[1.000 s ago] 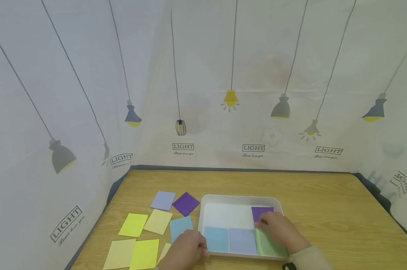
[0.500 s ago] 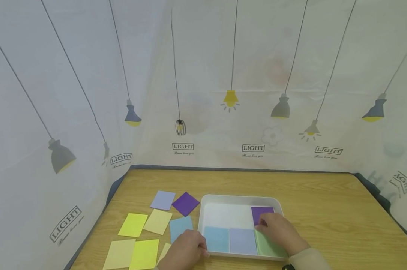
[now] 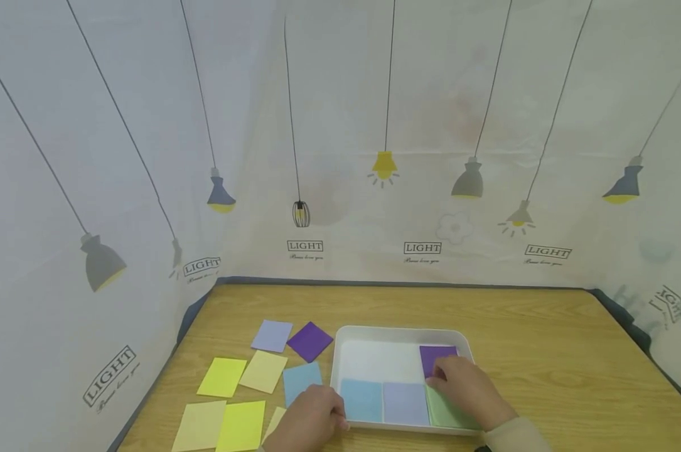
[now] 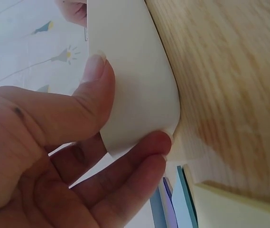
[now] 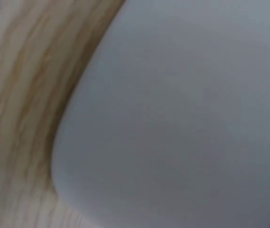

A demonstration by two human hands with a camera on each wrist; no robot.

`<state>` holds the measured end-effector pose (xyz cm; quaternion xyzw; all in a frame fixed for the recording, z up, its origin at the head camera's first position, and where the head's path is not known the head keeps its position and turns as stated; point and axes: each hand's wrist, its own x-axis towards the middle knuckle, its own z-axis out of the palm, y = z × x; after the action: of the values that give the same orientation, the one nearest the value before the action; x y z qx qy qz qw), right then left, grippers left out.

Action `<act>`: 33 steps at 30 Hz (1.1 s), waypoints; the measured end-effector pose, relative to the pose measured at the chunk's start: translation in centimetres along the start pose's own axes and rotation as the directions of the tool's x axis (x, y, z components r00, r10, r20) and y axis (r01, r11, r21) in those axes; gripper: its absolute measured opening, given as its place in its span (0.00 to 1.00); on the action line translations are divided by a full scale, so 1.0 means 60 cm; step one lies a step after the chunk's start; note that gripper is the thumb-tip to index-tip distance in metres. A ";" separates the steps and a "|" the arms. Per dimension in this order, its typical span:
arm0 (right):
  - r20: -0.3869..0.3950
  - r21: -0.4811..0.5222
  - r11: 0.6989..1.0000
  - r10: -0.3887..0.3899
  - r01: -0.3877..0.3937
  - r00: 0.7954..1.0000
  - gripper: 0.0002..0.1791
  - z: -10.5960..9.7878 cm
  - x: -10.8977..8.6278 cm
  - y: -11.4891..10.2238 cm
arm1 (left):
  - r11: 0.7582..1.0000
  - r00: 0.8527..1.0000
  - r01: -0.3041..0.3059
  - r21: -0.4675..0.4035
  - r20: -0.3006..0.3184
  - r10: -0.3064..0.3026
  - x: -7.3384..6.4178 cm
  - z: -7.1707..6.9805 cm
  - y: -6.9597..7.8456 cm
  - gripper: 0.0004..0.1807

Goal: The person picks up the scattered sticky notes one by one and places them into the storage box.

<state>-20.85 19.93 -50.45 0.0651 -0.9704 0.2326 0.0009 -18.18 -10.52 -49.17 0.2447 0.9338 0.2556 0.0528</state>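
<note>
My left hand (image 3: 311,417) grips the near left corner of a white tray (image 3: 399,332), thumb at the rim and fingers below in the left wrist view. Inside the tray, a light blue square sticky note pad (image 3: 361,400), a lavender one (image 3: 405,403) and a green one (image 3: 447,411) form the near row. A purple pad (image 3: 434,358) sits behind the green one. My right hand (image 3: 469,388) reaches over the tray's right side, curled fingers pinching the green pad's far left corner; the fingertips are partly hidden. The right wrist view shows mostly the tray's outer wall (image 5: 172,118).
Left of the tray lie loose square pads: lavender (image 3: 272,336), purple (image 3: 310,342), light blue (image 3: 302,380), pale yellow (image 3: 264,371) and bright yellow (image 3: 222,376), with several more yellow ones nearer. A white cloth printed with lamps (image 3: 363,125) encloses the wooden table (image 3: 555,351).
The green pad has shifted very slightly left against the lavender one. Both hands stay in almost the same places, and the tray has not moved.
</note>
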 end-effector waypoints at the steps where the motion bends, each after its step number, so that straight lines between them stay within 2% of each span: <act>1: -0.002 0.008 1.000 0.004 -0.004 1.000 0.12 0.000 -0.001 0.000 | 1.000 1.000 0.003 -0.004 0.002 -0.003 -0.001 0.000 0.000 0.07; 8: -0.004 0.090 0.996 0.010 -0.009 1.000 0.07 -0.020 -0.006 -0.002 | 1.000 1.000 -0.010 -0.005 -0.006 0.010 -0.002 -0.001 0.001 0.07; 14: -0.015 0.073 0.997 0.001 0.000 1.000 0.05 -0.054 -0.028 0.001 | 1.000 1.000 -0.002 -0.009 0.011 0.002 0.001 0.000 0.001 0.08; 19: 0.004 0.042 0.999 0.000 0.000 1.000 0.05 -0.065 -0.055 0.013 | 1.000 1.000 0.020 0.006 0.024 -0.020 0.003 0.000 0.000 0.09; 23: 0.100 0.039 0.994 0.100 -0.105 0.990 0.06 -0.067 -0.072 0.023 | 1.000 1.000 0.018 0.014 0.019 -0.018 0.003 -0.001 0.002 0.09; 25: 0.160 0.048 0.984 0.161 -0.171 0.974 0.08 -0.067 -0.079 0.027 | 1.000 1.000 0.018 0.011 0.017 -0.018 0.002 -0.001 0.004 0.09; 27: 0.205 0.066 0.977 0.185 -0.203 0.961 0.09 -0.066 -0.087 0.032 | 1.000 1.000 0.018 0.009 0.015 -0.018 0.001 -0.002 0.006 0.09; 30: 0.251 0.104 0.983 0.120 -0.151 0.960 0.09 -0.063 -0.100 0.044 | 1.000 1.000 0.026 0.002 0.014 -0.026 0.000 -0.003 0.008 0.10; 33: 0.265 0.137 0.991 -0.043 0.006 0.963 0.07 -0.060 -0.112 0.060 | 1.000 1.000 0.026 -0.004 0.011 -0.026 -0.002 -0.002 0.008 0.10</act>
<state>-14.77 25.54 -49.09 0.1078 -0.9429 0.2866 -0.1315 -17.91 -10.25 -48.80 0.2337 0.9362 0.2554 0.0616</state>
